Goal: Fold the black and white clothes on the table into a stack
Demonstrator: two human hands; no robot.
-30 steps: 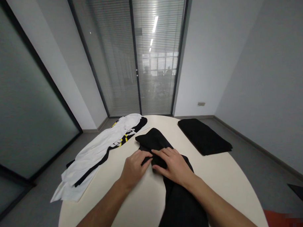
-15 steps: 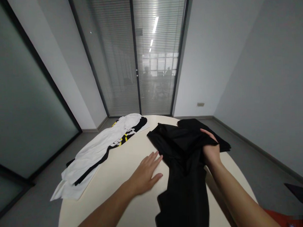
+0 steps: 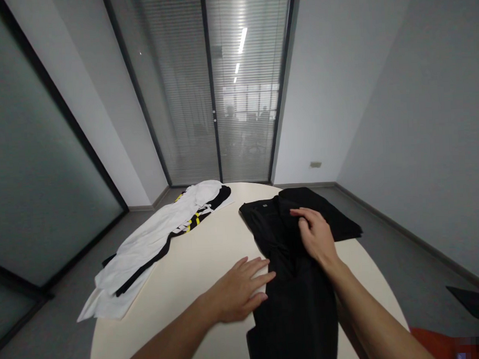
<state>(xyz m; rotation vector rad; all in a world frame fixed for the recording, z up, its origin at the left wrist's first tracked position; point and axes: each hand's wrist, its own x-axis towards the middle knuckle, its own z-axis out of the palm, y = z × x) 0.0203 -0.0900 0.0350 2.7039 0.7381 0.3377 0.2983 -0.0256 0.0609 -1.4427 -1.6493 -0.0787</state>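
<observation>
the round cream counter has bare room between the garments, its curved edge running close past the folded black stack at the right. the black garment is soft, matte cloth lying lengthwise at the centre, its near end reaching the counter's front edge. the left hand lies flat, grip open, fingertips on the garment's left edge. the right hand presses its upper part, fingers loosely curled, grasping nothing. a white and black pile drapes over the left rim.

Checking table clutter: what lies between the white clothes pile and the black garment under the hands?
In the head view, only bare cream table separates the white clothes pile from the black garment; nearer, the left hand rests there.
</observation>
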